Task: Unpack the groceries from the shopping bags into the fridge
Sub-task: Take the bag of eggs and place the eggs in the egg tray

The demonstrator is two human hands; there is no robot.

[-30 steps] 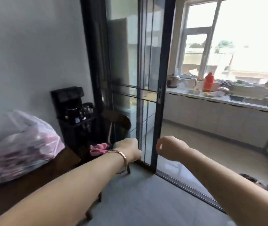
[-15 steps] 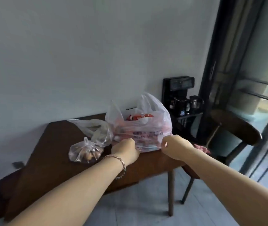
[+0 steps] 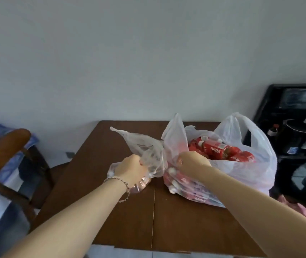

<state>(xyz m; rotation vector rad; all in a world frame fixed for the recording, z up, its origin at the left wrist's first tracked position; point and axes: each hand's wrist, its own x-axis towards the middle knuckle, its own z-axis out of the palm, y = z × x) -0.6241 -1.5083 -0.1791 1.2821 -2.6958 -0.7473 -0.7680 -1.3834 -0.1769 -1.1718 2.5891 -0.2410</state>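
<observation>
Off the tabletop's (image 3: 167,220) left edge stands a wooden chair (image 3: 5,146). At the tabletop's middle the left hand (image 3: 131,169) is fisted round the bunched neck of a small clear bag (image 3: 148,151). On the tabletop's right half sits the white shopping bag (image 3: 251,164), mouth open. The right hand (image 3: 193,162) curls its fingers over the near rim, seemingly gripping plastic. The juice bottles (image 3: 215,147) lie inside, just beyond that hand toward the tabletop's far edge, the top one crosswise, cap leftward. The right hand is nearer, so it likely reaches in.
</observation>
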